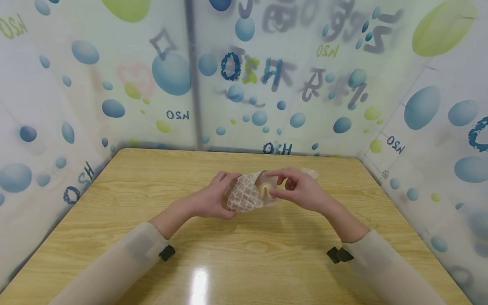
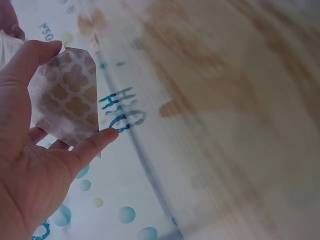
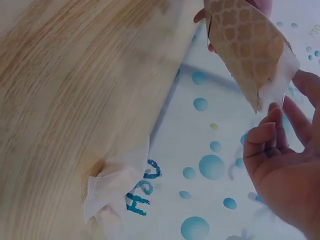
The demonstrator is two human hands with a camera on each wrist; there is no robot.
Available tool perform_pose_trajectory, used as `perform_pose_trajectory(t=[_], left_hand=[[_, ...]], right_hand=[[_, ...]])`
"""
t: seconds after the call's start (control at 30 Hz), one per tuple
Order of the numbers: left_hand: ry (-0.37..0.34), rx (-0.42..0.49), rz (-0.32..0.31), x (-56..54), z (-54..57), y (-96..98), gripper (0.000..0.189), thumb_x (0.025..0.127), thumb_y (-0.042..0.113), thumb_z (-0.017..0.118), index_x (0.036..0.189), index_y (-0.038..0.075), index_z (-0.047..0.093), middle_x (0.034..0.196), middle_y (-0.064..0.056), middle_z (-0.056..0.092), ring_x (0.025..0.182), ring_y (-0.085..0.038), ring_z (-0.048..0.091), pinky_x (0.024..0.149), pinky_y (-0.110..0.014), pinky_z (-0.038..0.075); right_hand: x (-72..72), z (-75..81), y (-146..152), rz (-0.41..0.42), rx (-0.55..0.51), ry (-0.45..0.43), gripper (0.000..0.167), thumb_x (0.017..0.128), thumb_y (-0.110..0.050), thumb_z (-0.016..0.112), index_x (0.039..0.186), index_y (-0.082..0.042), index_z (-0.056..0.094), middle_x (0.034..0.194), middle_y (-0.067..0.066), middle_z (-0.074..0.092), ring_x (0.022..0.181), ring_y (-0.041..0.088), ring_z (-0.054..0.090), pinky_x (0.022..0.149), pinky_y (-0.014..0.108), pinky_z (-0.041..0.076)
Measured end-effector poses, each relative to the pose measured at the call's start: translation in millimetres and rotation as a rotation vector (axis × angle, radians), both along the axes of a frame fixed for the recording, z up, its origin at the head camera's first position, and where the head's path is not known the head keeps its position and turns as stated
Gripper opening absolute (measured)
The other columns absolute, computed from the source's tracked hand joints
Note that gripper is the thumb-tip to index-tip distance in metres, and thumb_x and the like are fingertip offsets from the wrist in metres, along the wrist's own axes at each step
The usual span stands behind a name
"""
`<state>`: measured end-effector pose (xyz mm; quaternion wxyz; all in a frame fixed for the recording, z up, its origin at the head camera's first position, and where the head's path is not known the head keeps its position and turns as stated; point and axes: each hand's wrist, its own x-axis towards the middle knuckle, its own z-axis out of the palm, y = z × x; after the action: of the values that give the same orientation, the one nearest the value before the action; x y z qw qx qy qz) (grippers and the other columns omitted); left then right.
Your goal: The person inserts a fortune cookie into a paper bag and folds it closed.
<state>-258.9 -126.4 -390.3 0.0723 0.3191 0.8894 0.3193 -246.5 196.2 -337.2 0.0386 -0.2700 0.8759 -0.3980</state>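
A tan paper bag [image 1: 245, 192] with a white lattice print lies on its side in the air over the table's middle. My left hand [image 1: 211, 197] grips its closed end, thumb on the near side and fingers on the far side. The bag's mouth faces right. There my right hand [image 1: 303, 190] pinches a whitish, see-through packet [image 3: 280, 75] between thumb and forefinger, partly inside the mouth. A cream-coloured curved piece [image 1: 265, 190] shows through it. Its hidden part lies inside the bag.
Behind my right hand, another translucent wrapped packet [image 1: 310, 173] lies on the wooden table [image 1: 251, 262]; the right wrist view shows that wrapped packet [image 3: 117, 182] with crimped ends. Printed curtains with blue and green dots [image 1: 171, 72] stand round the table's back and sides.
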Motion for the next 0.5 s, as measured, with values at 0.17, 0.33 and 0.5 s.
perform_pose_trajectory(t=[0.17, 0.33, 0.5], left_hand=[[-0.013, 0.009, 0.011, 0.3, 0.5, -3.3, 0.113, 0.082, 0.022, 0.092, 0.172, 0.015, 0.024, 0.159, -0.02, 0.034, 0.142, -0.037, 0.046, 0.119, -0.06, 0.049], [-0.009, 0.024, 0.012, 1.0, 0.2, -5.2, 0.113, 0.082, 0.022, 0.093, 0.171, 0.016, 0.024, 0.158, -0.021, 0.034, 0.141, -0.037, 0.046, 0.118, -0.061, 0.049], [-0.011, 0.029, 0.016, 0.1, -2.5, -5.4, 0.114, 0.081, 0.022, 0.094, 0.171, 0.016, 0.024, 0.158, -0.021, 0.035, 0.142, -0.037, 0.046, 0.118, -0.062, 0.049]], right_hand=[[-0.3, -1.7, 7.2, -0.038, -0.033, -0.002, 0.045, 0.103, -0.024, 0.078, 0.147, -0.017, 0.07, 0.114, 0.011, 0.063, 0.073, 0.018, 0.054, 0.062, 0.029, 0.049], [0.3, -4.4, 11.1, -0.037, -0.04, -0.012, 0.047, 0.104, -0.025, 0.077, 0.149, -0.016, 0.068, 0.117, 0.012, 0.063, 0.075, 0.019, 0.055, 0.063, 0.03, 0.05], [0.1, -8.1, 12.0, -0.044, -0.055, -0.004, 0.048, 0.103, -0.025, 0.078, 0.15, -0.018, 0.068, 0.117, 0.012, 0.063, 0.076, 0.019, 0.055, 0.063, 0.029, 0.049]])
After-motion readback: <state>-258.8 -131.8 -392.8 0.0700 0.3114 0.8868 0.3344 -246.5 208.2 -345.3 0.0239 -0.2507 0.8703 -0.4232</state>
